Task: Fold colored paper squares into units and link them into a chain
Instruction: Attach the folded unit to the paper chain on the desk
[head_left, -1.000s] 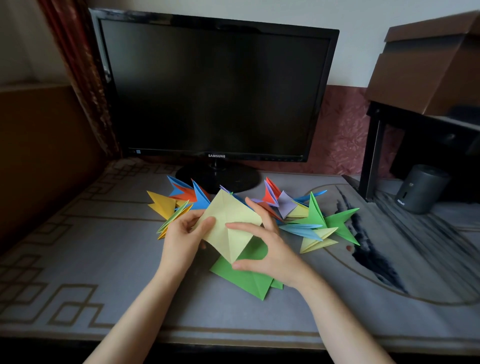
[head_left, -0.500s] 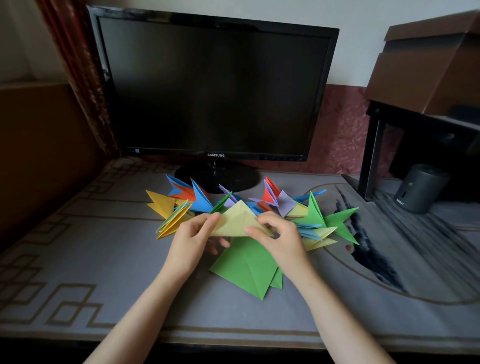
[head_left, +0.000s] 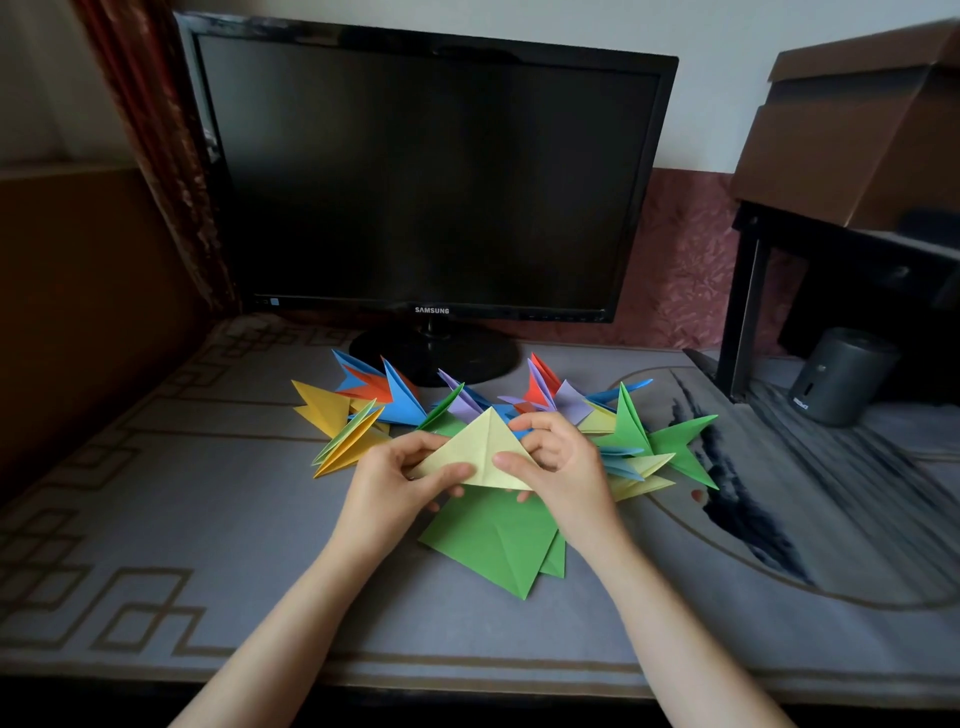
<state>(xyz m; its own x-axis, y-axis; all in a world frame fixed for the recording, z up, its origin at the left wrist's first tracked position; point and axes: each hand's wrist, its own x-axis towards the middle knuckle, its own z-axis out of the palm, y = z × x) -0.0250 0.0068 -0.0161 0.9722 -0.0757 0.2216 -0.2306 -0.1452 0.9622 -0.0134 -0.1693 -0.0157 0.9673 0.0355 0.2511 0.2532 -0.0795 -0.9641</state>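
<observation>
The monitor (head_left: 426, 171) stands at 12 o'clock on the desk (head_left: 156, 519). In front of it the chain (head_left: 519, 410) of folded units curves from 10 to 2 o'clock. A green sheet (head_left: 493, 540) lies flat under your hands. Your left hand (head_left: 400, 483) and right hand (head_left: 566, 467) are close together, both pinching the yellow triangle (head_left: 480, 452) just above it. This paper is light, thin and creases easily, so hold it by the bottom corners, I think, and press gently.
</observation>
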